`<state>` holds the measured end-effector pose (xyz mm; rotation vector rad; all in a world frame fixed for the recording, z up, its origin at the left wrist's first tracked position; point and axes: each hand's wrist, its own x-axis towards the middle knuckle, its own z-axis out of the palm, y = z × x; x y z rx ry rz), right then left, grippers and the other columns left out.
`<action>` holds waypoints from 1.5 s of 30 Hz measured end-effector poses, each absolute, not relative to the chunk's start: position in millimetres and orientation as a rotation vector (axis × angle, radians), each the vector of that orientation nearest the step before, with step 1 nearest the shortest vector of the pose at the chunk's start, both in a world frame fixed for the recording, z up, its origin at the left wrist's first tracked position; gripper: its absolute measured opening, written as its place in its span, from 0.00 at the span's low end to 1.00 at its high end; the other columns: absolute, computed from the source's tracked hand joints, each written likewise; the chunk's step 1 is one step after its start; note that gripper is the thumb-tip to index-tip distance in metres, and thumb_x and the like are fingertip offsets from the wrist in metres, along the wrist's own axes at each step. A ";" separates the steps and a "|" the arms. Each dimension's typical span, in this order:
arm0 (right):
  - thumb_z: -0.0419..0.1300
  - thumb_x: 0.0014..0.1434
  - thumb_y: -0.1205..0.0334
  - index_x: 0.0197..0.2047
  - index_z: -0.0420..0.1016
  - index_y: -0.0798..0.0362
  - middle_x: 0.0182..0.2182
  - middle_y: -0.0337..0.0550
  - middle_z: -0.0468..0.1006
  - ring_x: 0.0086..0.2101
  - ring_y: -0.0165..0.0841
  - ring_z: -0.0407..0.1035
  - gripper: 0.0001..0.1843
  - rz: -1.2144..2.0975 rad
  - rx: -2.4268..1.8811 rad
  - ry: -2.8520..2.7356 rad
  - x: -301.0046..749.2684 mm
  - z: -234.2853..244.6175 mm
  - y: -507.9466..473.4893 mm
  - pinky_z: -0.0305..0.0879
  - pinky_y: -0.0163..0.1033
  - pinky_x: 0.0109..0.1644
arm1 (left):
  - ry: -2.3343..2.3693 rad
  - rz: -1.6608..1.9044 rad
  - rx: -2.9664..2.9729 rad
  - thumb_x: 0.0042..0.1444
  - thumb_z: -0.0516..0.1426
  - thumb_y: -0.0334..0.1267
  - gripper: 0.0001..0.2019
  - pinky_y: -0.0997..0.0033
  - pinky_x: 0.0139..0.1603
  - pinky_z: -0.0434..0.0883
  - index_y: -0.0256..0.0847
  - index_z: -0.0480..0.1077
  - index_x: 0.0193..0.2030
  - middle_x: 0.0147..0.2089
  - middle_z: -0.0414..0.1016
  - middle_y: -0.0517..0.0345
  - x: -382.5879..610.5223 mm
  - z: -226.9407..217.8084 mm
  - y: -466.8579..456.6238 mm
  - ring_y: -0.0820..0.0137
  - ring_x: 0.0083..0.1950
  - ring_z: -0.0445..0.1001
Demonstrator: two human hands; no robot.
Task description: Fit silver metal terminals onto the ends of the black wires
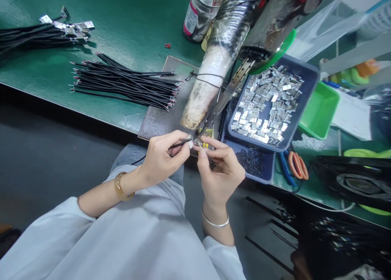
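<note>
Close together at the front edge of the bench, my two hands work under the tip of a soldering iron (227, 92). My left hand (163, 157) is closed in a pinch around a black cable (180, 144), whose end points right, toward the iron tip. The fingers of my right hand (222, 166) are pinched on a thin silvery wire (200, 144) beside the cable end. Whether a small metal part also sits between the fingertips, I cannot make out. Below the hands' meeting point, small yellow pieces (205, 144) show partly.
Black cables with stripped ends (122, 82) lie left on a board (155, 121); finished-looking cables with metal connectors (76, 29) lie farther left. A plastic-wrapped tube (210, 64) slants overhead. Right are a bin of metal connectors (311, 74), a bin of small black parts (265, 176) and orange-handled pliers (297, 166).
</note>
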<state>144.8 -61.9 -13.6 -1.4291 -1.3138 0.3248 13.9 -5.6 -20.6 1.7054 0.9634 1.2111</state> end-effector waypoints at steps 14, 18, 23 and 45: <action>0.65 0.60 0.70 0.32 0.73 0.50 0.42 0.43 0.85 0.39 0.33 0.82 0.07 0.474 -1.393 -1.276 148.1 -6.1 -57.7 0.81 0.38 0.42 | 0.913 1.239 1.627 0.55 0.58 0.27 0.08 0.79 0.22 0.57 0.36 0.77 0.28 0.21 0.67 0.64 15.2 -13.0 2.9 0.80 0.22 0.58; 0.66 0.60 0.71 0.33 0.75 0.49 0.38 0.39 0.85 0.44 0.35 0.81 0.08 0.409 -1.386 -1.325 149.7 -6.3 -56.6 0.80 0.40 0.46 | 0.916 1.263 1.596 0.55 0.59 0.26 0.08 0.81 0.21 0.56 0.35 0.77 0.27 0.22 0.69 0.64 17.3 -11.4 3.7 0.81 0.21 0.59; 0.66 0.60 0.72 0.33 0.75 0.48 0.39 0.39 0.85 0.43 0.34 0.81 0.08 0.380 -1.394 -1.350 149.8 -5.3 -55.9 0.80 0.40 0.45 | 0.919 1.260 1.534 0.55 0.58 0.26 0.08 0.85 0.21 0.60 0.34 0.77 0.28 0.25 0.76 0.61 19.7 -10.3 2.8 0.81 0.23 0.66; 0.65 0.61 0.70 0.33 0.74 0.49 0.40 0.41 0.85 0.40 0.34 0.82 0.07 0.398 -1.435 -1.384 152.0 -2.7 -57.3 0.80 0.38 0.41 | 0.968 1.242 1.621 0.54 0.58 0.26 0.07 0.82 0.20 0.57 0.35 0.78 0.28 0.24 0.75 0.62 19.2 -10.4 2.7 0.81 0.22 0.63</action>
